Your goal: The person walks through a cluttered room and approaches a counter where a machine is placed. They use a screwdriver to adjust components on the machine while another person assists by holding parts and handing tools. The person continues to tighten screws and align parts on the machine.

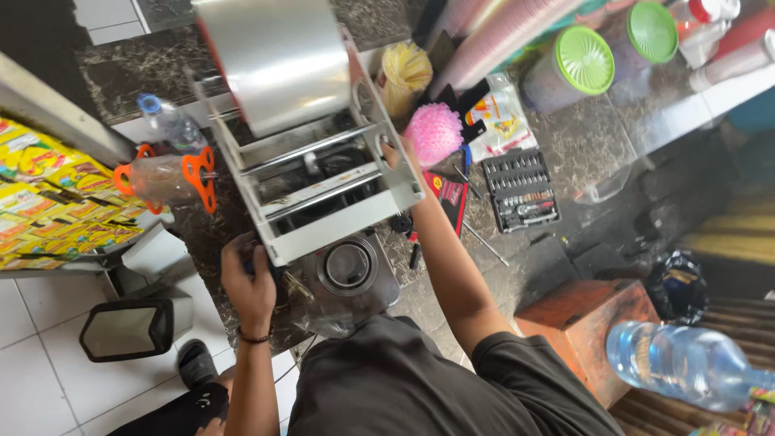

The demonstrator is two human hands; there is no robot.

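Observation:
A cup-sealing machine (323, 186) with a white frame, a roll of clear film (278, 56) on top and a round metal cup holder (347, 266) stands on the dark marble counter (589, 141). My left hand (249, 282), with a bracelet at the wrist, is closed around a small dark part at the machine's near left corner; what that part is stays unclear. My right hand (397, 153) reaches along the machine's right side and grips the edge of the white frame, its fingers mostly hidden behind it.
Right of the machine lie an open socket tool kit (521, 190), a red packet (448, 198), a pink bumpy ball (436, 133), yellow straws (406, 73), stacked cups (492, 36) and green-lidded jars (583, 60). Bottles (165, 173) and yellow packets (48, 198) sit left. An orange box (589, 323) stands below.

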